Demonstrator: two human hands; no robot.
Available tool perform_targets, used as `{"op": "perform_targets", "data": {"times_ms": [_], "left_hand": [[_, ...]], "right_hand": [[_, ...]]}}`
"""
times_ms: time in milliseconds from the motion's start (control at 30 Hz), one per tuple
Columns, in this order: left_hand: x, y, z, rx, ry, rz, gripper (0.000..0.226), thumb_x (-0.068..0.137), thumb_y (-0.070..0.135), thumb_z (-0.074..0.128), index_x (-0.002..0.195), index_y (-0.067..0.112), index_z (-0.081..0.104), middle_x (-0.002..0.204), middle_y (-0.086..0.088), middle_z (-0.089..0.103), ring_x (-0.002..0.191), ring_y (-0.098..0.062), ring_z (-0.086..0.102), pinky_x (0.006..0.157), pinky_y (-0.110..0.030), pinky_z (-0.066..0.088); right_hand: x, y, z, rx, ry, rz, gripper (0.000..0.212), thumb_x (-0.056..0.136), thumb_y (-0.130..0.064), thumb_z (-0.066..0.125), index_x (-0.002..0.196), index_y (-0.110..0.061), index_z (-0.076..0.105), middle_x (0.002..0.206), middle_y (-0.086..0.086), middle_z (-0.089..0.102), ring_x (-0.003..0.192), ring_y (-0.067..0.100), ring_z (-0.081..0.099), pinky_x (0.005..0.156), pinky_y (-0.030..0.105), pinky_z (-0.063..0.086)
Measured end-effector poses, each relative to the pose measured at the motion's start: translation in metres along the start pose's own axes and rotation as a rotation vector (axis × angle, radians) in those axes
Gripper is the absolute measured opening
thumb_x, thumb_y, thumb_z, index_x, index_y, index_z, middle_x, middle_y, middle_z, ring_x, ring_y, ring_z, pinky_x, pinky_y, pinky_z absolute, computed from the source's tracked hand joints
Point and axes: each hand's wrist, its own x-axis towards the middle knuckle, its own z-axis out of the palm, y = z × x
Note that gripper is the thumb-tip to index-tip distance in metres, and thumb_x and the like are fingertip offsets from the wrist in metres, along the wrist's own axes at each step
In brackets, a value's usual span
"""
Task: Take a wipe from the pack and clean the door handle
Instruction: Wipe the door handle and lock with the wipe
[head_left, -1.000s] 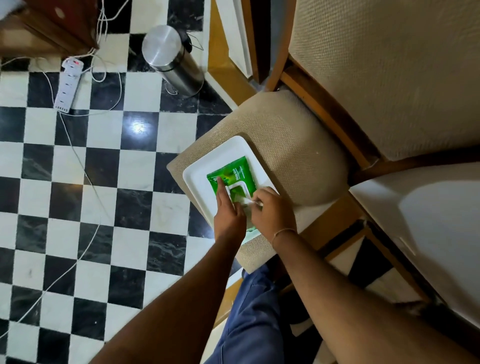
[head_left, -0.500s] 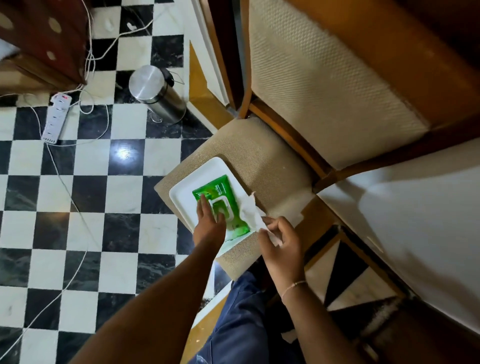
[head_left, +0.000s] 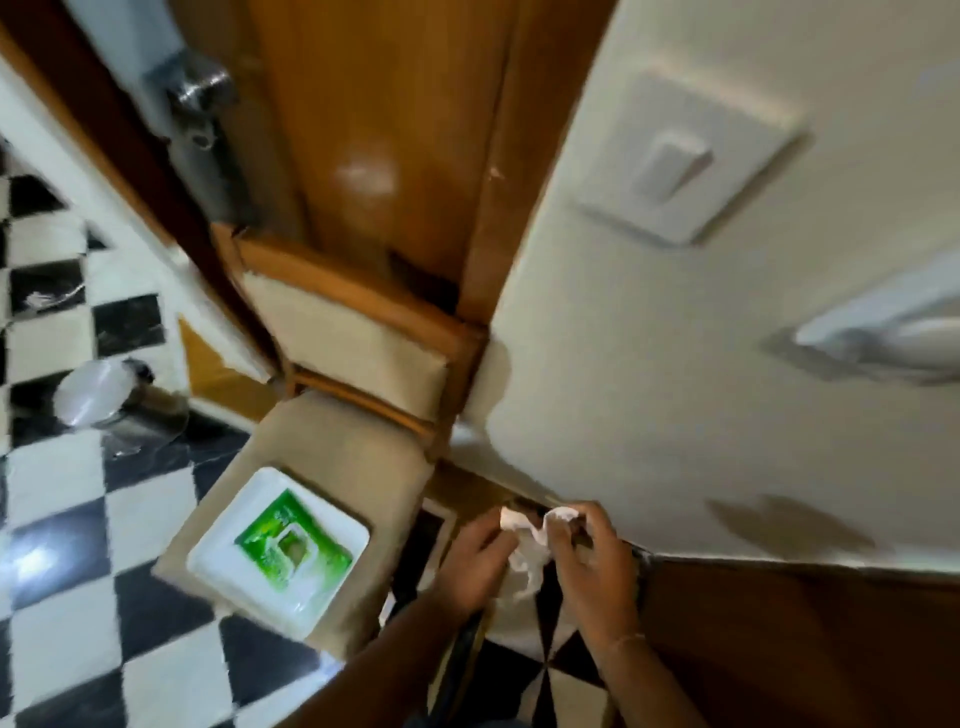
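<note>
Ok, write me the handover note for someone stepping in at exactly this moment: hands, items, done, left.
Left hand and right hand: both hold the white wipe, bunched between them, off to the right of the chair.
Green wipe pack: lies on the white tray on the chair seat, not held.
Door handle: metal, upper left on the wooden door, blurred; neither hand is near it.
Done: wipe is out of the pack.
Left: bring the wipe up to the handle and clean it.

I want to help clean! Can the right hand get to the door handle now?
Probably yes. The right hand shares the wipe with the left hand, and nothing blocks the way up to the handle, though it sits well above both hands.
</note>
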Motion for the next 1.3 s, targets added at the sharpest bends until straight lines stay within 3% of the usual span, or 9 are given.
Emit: {"op": "perform_targets", "data": {"times_ms": [133, 267, 400, 633, 767, 867, 1000, 1167, 1300], "left_hand": [[-0.009, 0.048, 0.052, 0.195, -0.219, 0.066, 0.03, 0.087, 0.057, 0.077, 0.109, 0.036, 0.08, 0.108, 0.01, 0.082, 0.103, -0.007, 0.077, 0.09, -0.027, 0.061], [-0.009, 0.082, 0.102, 0.198, -0.198, 0.114, 0.012, 0.1, 0.028, 0.072, 0.105, 0.029, 0.082, 0.103, 0.002, 0.084, 0.103, -0.02, 0.078, 0.095, -0.038, 0.061], [-0.014, 0.112, 0.164, 0.176, -0.332, 0.137, 0.023, 0.106, 0.031, 0.06, 0.107, 0.016, 0.078, 0.105, -0.009, 0.081, 0.104, -0.028, 0.076, 0.088, -0.041, 0.062], [-0.049, 0.125, 0.258, 0.271, -0.449, 0.14, 0.026, 0.102, 0.038, 0.06, 0.107, 0.018, 0.076, 0.095, 0.001, 0.082, 0.09, -0.014, 0.079, 0.069, -0.019, 0.059], [-0.064, 0.121, 0.288, 0.28, -0.5, 0.117, 0.014, 0.104, 0.024, 0.066, 0.104, 0.016, 0.077, 0.099, -0.016, 0.082, 0.096, -0.035, 0.079, 0.08, -0.047, 0.066], [-0.068, 0.123, 0.307, 0.381, -0.484, 0.215, 0.013, 0.1, 0.014, 0.07, 0.091, 0.02, 0.078, 0.087, -0.011, 0.082, 0.083, -0.025, 0.079, 0.071, -0.032, 0.064], [-0.069, 0.124, 0.32, 0.422, -0.479, 0.232, 0.009, 0.097, 0.009, 0.073, 0.092, 0.015, 0.076, 0.086, -0.012, 0.082, 0.081, -0.02, 0.077, 0.069, -0.029, 0.06], [-0.068, 0.117, 0.331, 0.401, -0.478, 0.199, 0.017, 0.089, 0.024, 0.083, 0.102, 0.018, 0.074, 0.085, -0.014, 0.084, 0.08, -0.023, 0.08, 0.07, -0.033, 0.062], [-0.062, 0.115, 0.333, 0.372, -0.656, -0.007, 0.06, 0.075, 0.029, 0.092, 0.129, 0.012, 0.071, 0.116, -0.014, 0.082, 0.113, -0.03, 0.076, 0.103, -0.046, 0.058]], "right_hand": [[-0.022, 0.005, -0.077, 0.077, 0.238, 0.087, 0.006, 0.097, -0.042, 0.068, 0.1, -0.037, 0.067, 0.091, -0.018, 0.075, 0.082, -0.001, 0.073, 0.064, 0.013, 0.056], [-0.049, 0.018, -0.135, 0.322, 0.429, 0.188, 0.018, 0.103, -0.015, 0.064, 0.1, -0.031, 0.071, 0.092, -0.008, 0.078, 0.084, 0.008, 0.078, 0.069, 0.022, 0.063], [-0.08, 0.029, -0.185, 0.478, 0.56, 0.26, 0.034, 0.103, -0.006, 0.059, 0.093, -0.035, 0.075, 0.089, -0.005, 0.078, 0.074, 0.002, 0.076, 0.058, 0.016, 0.058], [-0.112, 0.055, -0.239, 1.004, 0.469, 0.48, 0.02, 0.096, -0.04, 0.072, 0.115, -0.042, 0.07, 0.108, 0.008, 0.082, 0.093, 0.027, 0.082, 0.075, 0.041, 0.064], [-0.128, 0.067, -0.26, 1.143, 0.302, 0.523, 0.048, 0.076, -0.069, 0.069, 0.117, -0.044, 0.074, 0.116, 0.005, 0.082, 0.106, 0.034, 0.079, 0.085, 0.052, 0.065], [-0.145, 0.079, -0.278, 1.096, 0.225, 0.426, 0.063, 0.065, -0.041, 0.097, 0.122, -0.035, 0.072, 0.108, 0.002, 0.084, 0.098, 0.029, 0.082, 0.078, 0.047, 0.067], [-0.153, 0.1, -0.294, 0.873, 0.293, 0.415, 0.047, 0.079, 0.011, 0.083, 0.116, -0.016, 0.073, 0.104, 0.008, 0.083, 0.099, 0.026, 0.079, 0.089, 0.05, 0.066], [-0.159, 0.121, -0.317, 0.949, 0.523, 0.432, 0.024, 0.091, 0.015, 0.067, 0.112, 0.006, 0.073, 0.092, 0.023, 0.081, 0.075, 0.03, 0.076, 0.07, 0.038, 0.063], [-0.153, 0.12, -0.339, 0.859, 0.661, 0.431, 0.022, 0.091, 0.015, 0.063, 0.105, 0.003, 0.074, 0.09, 0.028, 0.078, 0.069, 0.029, 0.076, 0.07, 0.033, 0.064]]}}
